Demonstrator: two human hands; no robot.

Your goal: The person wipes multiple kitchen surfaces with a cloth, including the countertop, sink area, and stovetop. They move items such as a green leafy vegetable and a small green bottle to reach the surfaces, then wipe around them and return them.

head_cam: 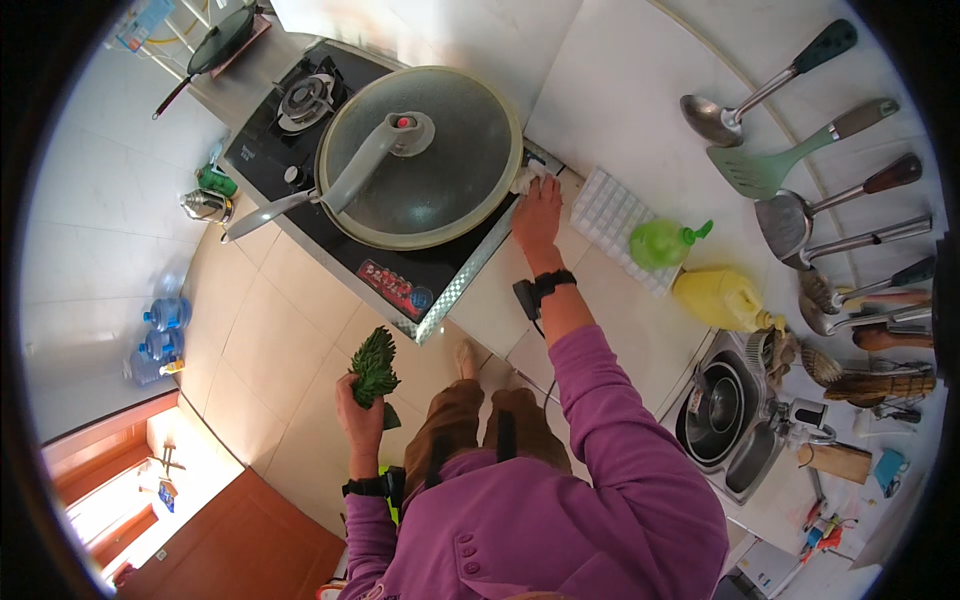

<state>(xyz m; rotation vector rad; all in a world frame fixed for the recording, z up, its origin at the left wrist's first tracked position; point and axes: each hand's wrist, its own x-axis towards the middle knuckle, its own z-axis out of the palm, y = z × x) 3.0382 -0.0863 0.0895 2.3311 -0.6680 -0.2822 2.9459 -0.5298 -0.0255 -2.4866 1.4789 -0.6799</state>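
My left hand (361,421) holds a bunch of dark green leaves (375,366) over the tiled floor, in front of the gas stove's near edge. With my right arm stretched forward, my right hand (538,214) grips a crumpled white cloth or tissue (531,177) at the stove's right edge, beside the large pan. A glass lid (457,180) with a grey handle covers that pan. The pan's long handle (270,214) points to the left. Part of the cloth is hidden by my fingers.
Right of the stove lie a checked cloth (609,217), a green bottle (660,244) and a yellow jug (716,298). Farther right is a sink (754,457) with black bowls. Ladles and a green spatula (780,161) hang on the wall. A bare burner (306,101) is at the back left.
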